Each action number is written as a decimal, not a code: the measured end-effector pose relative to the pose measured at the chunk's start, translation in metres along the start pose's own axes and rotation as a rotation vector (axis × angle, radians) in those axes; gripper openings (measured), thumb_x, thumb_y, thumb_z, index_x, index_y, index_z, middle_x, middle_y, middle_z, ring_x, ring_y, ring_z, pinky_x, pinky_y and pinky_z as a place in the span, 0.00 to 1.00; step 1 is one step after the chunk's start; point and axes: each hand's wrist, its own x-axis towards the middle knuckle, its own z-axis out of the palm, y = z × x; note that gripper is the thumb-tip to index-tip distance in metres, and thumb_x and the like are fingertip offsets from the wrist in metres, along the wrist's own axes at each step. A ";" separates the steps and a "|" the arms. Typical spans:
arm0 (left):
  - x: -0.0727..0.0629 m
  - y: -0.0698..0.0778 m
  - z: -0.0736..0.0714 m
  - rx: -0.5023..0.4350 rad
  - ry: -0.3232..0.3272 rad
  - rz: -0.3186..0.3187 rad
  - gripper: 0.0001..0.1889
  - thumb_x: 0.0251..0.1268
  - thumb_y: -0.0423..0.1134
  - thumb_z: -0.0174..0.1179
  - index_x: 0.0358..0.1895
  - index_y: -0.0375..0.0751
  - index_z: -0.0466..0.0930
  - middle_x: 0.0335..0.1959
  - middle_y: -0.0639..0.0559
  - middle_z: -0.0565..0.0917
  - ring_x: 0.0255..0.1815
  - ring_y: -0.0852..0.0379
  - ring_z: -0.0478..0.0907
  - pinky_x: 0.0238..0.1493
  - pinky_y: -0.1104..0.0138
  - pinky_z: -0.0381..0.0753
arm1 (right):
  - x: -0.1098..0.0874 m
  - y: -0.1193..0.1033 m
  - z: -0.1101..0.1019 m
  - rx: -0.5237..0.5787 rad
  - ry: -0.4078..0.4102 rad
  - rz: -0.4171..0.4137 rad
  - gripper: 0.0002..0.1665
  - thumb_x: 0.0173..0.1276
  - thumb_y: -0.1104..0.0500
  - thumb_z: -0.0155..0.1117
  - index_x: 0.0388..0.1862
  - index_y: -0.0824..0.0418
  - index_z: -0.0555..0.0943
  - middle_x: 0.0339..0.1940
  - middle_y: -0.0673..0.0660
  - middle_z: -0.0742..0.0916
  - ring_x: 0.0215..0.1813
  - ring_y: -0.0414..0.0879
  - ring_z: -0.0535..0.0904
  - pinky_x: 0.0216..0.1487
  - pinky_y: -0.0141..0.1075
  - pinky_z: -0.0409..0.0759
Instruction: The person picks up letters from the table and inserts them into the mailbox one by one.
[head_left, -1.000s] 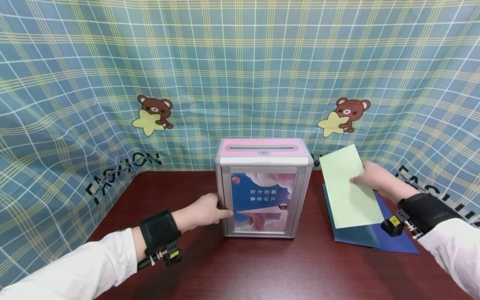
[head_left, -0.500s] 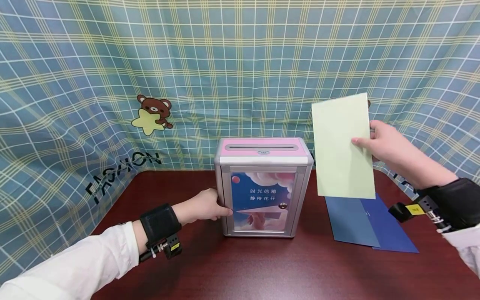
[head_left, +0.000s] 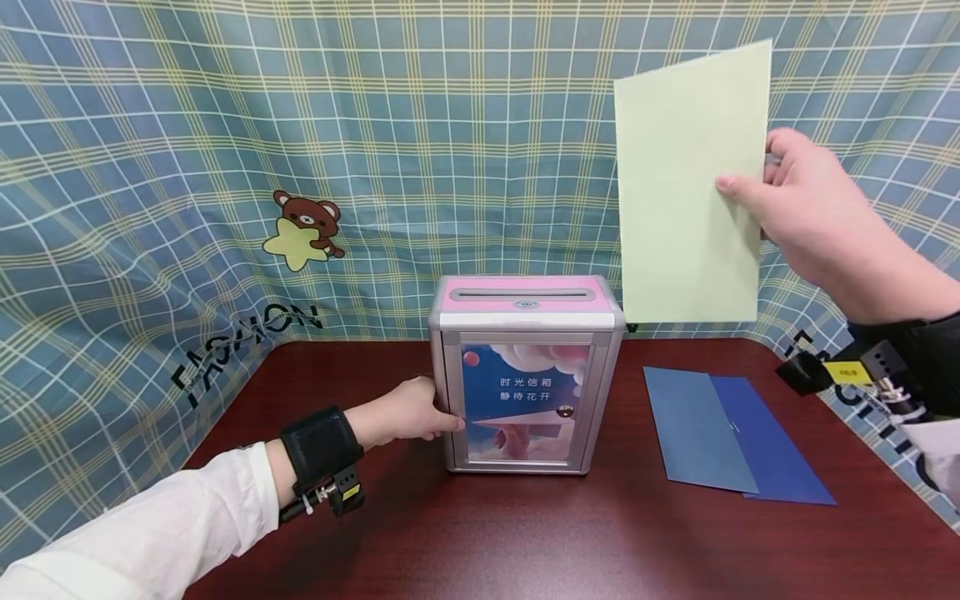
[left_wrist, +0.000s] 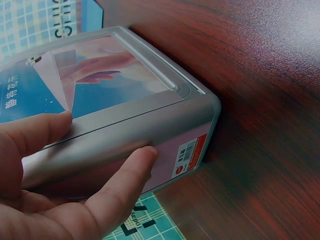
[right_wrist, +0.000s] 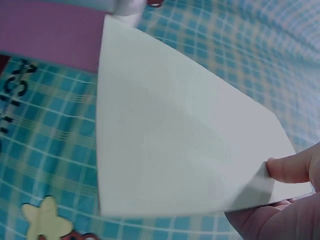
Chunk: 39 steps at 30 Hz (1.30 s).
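Note:
In the head view my right hand holds up a plain pale green envelope by its right edge, thumb in front and fingers behind. It stands nearly upright, above and right of a pink and silver letter box. The box's top slot faces up. My left hand grips the box's left side. In the left wrist view the thumb lies on the front frame and a finger on the side. The right wrist view shows the envelope pinched at one end.
On the dark red table, a grey-blue envelope and a dark blue envelope lie overlapping to the right of the box. A plaid curtain surrounds the back and sides.
My right hand has raised the pale green envelope from just above the blue ones, which now show fully, and turned it more upright. The left hand and letter box have hardly moved.

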 end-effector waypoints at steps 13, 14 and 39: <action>0.008 0.007 0.002 -0.003 0.022 -0.021 0.25 0.55 0.37 0.67 0.57 0.34 0.73 0.38 0.46 0.84 0.26 0.54 0.80 0.31 0.65 0.81 | 0.015 -0.047 0.033 0.193 -0.039 -0.104 0.22 0.70 0.53 0.54 0.59 0.54 0.61 0.47 0.51 0.80 0.47 0.43 0.79 0.28 0.29 0.80; 0.009 0.008 0.002 -0.004 0.023 -0.021 0.26 0.55 0.37 0.67 0.57 0.34 0.73 0.39 0.45 0.84 0.27 0.53 0.81 0.31 0.65 0.82 | 0.015 -0.049 0.038 0.221 -0.042 -0.114 0.21 0.70 0.54 0.54 0.59 0.54 0.61 0.47 0.52 0.80 0.47 0.43 0.79 0.30 0.29 0.81; 0.011 0.010 0.005 -0.030 0.036 -0.036 0.25 0.56 0.37 0.67 0.57 0.35 0.73 0.42 0.44 0.84 0.28 0.53 0.81 0.34 0.62 0.83 | 0.024 -0.048 0.113 0.276 -0.101 -0.253 0.16 0.74 0.58 0.50 0.57 0.59 0.63 0.51 0.61 0.81 0.52 0.44 0.80 0.52 0.37 0.78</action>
